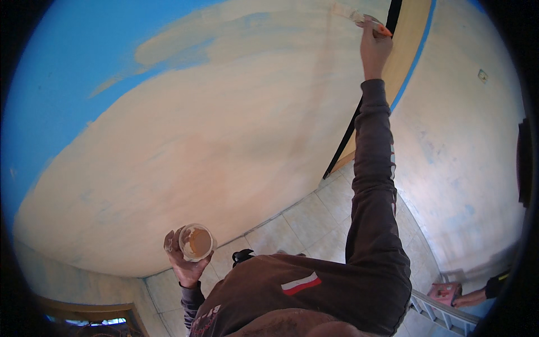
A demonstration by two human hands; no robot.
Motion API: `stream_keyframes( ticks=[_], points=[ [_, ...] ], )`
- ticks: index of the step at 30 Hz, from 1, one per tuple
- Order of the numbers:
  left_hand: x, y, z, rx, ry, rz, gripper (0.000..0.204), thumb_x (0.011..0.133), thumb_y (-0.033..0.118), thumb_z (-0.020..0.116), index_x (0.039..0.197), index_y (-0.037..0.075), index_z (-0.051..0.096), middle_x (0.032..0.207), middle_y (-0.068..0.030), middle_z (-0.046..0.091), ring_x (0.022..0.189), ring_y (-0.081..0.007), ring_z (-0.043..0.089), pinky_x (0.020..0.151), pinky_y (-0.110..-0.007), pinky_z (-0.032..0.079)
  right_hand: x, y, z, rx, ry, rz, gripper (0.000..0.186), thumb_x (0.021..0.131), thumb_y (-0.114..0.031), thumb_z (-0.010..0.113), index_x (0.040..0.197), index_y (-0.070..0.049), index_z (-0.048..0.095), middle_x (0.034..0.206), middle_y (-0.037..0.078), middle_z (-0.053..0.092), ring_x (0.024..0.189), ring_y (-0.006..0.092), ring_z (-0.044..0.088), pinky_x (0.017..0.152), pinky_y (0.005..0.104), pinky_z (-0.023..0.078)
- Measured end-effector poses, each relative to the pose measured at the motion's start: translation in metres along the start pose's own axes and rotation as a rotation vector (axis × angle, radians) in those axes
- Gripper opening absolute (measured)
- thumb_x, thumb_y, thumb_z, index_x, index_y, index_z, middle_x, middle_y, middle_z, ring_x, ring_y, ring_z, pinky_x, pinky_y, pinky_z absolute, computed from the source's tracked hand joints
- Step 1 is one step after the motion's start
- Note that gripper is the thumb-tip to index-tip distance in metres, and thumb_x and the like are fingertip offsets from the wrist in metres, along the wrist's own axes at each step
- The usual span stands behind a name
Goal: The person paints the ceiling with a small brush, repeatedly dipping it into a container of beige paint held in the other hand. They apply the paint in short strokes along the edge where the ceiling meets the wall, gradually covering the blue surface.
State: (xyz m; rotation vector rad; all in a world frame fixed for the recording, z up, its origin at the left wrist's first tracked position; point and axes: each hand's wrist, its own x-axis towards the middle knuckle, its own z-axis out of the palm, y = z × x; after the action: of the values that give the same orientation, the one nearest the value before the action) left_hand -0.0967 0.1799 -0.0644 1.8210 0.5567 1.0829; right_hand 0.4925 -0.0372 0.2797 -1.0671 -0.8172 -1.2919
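My left hand point(188, 268) is wrapped round a clear plastic tub point(210, 247) at the lower left, with beige paint point(197, 242) inside. My right arm stretches far up, and my right hand point(375, 55) grips a paintbrush point(355, 15) by its orange-tipped handle. Its pale bristles lie against or close to the upper part of the wall point(224, 140); I cannot tell which. Beige paint covers most of this wall, while a bright blue area point(73, 67) shows at the upper left with streaky brush marks along its edge.
Right of the brush stands a wooden door frame point(412, 45) with a black edge. A second patchy beige wall point(460, 140) carries a switch point(483, 76). Tiled floor point(309, 219) lies below. At the lower right are a ladder point(443, 314) and another person's hand point(471, 298) at a pinkish box point(444, 292).
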Motion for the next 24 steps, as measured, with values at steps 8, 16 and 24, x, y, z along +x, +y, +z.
stream_keyframes(
  ticks=[8,16,24],
  points=[
    [0.002,-0.014,-0.010,0.307,-0.068,0.172,0.118,0.063,0.028,0.099,0.153,0.004,0.025,0.143,-0.0146,0.050,0.130,-0.0300,0.056,0.111,-0.045,0.050,-0.050,-0.081,0.096,-0.209,-0.041,-0.563,0.029,0.105,-0.023,0.063,0.096,0.002,0.077,0.065,0.000,0.055,0.054,0.0072,0.046,0.051,0.0259,0.037],
    [0.002,-0.016,-0.007,0.149,-0.053,0.111,0.120,0.063,0.027,0.099,0.155,0.008,0.022,0.144,-0.0152,0.050,0.129,-0.0306,0.057,0.110,-0.047,0.051,-0.092,-0.164,0.109,-0.001,-0.137,-0.294,0.020,0.096,-0.018,0.069,0.098,0.001,0.075,0.080,0.008,0.072,0.065,0.0215,0.065,0.062,0.0345,0.053],
    [-0.001,-0.007,-0.006,0.147,-0.048,0.055,0.120,0.065,0.030,0.099,0.155,0.008,0.022,0.143,-0.0149,0.051,0.129,-0.0314,0.057,0.108,-0.048,0.052,-0.067,-0.104,0.104,0.403,-0.397,0.193,0.026,0.104,-0.020,0.063,0.091,-0.001,0.075,0.064,-0.008,0.050,0.051,0.0035,0.036,0.046,0.0257,0.029]
  ],
)
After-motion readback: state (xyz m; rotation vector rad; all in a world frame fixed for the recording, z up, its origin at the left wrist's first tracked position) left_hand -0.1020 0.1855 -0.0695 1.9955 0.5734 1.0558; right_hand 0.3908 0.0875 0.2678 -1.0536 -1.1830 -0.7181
